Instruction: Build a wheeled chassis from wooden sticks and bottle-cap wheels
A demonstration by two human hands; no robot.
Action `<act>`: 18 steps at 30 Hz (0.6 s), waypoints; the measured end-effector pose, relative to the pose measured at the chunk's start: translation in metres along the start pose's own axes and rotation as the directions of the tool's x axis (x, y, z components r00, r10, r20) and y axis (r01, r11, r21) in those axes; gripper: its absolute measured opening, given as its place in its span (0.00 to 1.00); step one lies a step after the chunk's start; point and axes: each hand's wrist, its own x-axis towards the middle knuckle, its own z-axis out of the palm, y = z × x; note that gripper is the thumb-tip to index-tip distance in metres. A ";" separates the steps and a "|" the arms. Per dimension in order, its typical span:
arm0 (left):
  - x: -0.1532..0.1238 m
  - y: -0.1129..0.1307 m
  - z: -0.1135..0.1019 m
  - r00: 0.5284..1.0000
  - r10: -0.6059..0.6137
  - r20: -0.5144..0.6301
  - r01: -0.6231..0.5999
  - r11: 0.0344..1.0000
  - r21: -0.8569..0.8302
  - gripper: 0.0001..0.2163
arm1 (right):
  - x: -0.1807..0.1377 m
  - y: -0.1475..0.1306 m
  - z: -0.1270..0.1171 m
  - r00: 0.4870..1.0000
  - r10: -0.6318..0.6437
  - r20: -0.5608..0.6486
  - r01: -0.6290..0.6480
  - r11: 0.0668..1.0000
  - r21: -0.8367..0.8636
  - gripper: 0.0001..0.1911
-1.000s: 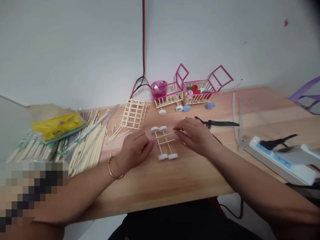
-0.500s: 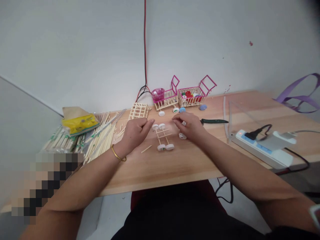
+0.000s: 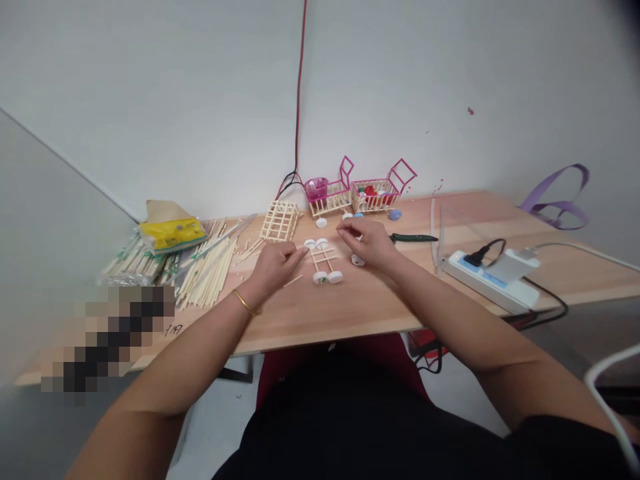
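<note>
Stick chassis (image 3: pixel 323 260) w/ 4 white cap wheels on, mid-table (image 3: pixel 380 307) toward the back edge. Left hand (image 3: pixel 274 263) half-curled, tips at its left side; right hand (image 3: pixel 367 241) curled at its right. Can't tell if either grips it. Lattice panel (image 3: pixel 280 221) lies apart, unattached

No text is showing clearly enough to read. The yellow packet (image 3: pixel 173 231) is carrying dark print on its front, too small to make out. The wrapped stick bundles (image 3: pixel 134 263) are showing green marks, all blurred. A short dark scrawl (image 3: pixel 173 329) is sitting near the desk (image 3: pixel 375 308) edge, illegible.
</note>
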 end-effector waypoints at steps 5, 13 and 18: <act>-0.005 -0.007 0.007 1.000 -0.005 -0.019 0.005 1.000 0.019 0.21 | -0.003 0.000 0.001 0.999 -0.048 0.014 0.047 0.999 0.013 0.08; 0.004 0.005 0.005 1.000 -0.018 0.001 0.018 1.000 -0.023 0.18 | 0.002 -0.005 -0.004 0.994 -0.100 0.054 0.098 0.995 0.030 0.08; 0.019 0.009 0.012 0.987 -0.141 -0.073 0.137 0.989 -0.055 0.14 | 0.019 -0.017 -0.005 0.992 -0.086 0.095 0.082 0.996 0.039 0.06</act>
